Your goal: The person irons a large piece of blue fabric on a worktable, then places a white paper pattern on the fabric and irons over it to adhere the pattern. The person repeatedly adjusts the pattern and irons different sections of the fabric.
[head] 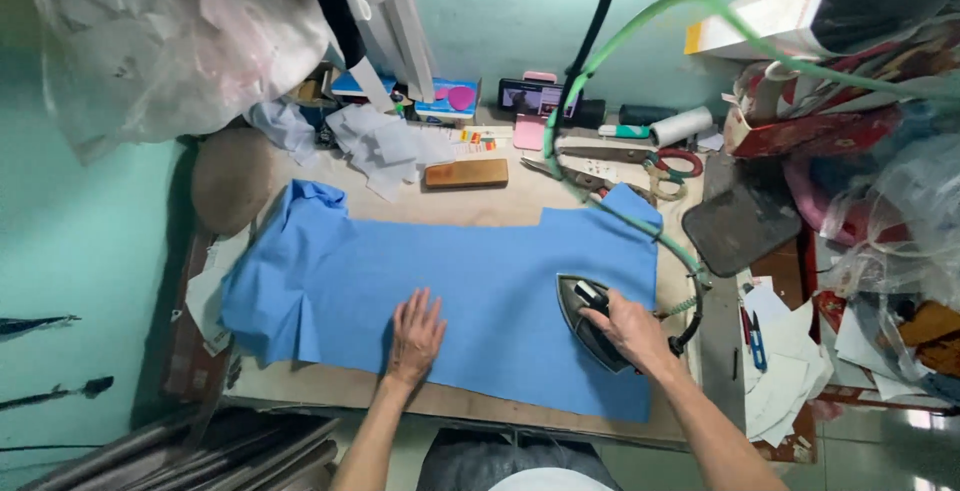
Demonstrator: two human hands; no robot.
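One blue cloth (470, 281) under flat, spread-fingered left hand (415, 336), one iron (592, 319) gripped by right hand (632, 329), one pair of scissors (655, 166), iron's soleplate hidden

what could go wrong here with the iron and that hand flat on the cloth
1. The left hand lies flat on the blue fabric, close to the iron held by the right hand; a sweep leftward could burn the fingers.
2. The green hose crosses the fabric's right corner and loops up; it might drag the cloth or snag the scissors nearby.
3. The fabric is bunched at its left edge, so creases could get pressed in.
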